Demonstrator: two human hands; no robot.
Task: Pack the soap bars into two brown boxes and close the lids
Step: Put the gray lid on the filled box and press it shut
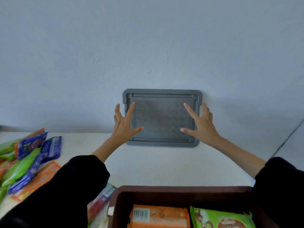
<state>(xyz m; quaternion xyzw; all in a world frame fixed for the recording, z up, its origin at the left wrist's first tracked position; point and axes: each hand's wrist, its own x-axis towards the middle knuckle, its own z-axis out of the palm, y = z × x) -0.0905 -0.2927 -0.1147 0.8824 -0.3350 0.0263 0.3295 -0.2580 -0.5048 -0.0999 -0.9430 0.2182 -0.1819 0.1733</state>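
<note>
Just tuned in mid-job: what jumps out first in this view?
Both hands, the left hand and the right hand, are spread open on a grey lid leaning against the wall at centre. Below, an open brown box holds an orange soap pack and a green soap pack. Loose soap packs lie at left.

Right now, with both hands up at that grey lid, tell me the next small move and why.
Probably close both hands on the grey lid's side edges and lift it off the wall. The left hand and right hand are spread open at its two sides, not yet gripping, and the brown box below stands open with an orange soap pack and a green soap pack inside.
</note>
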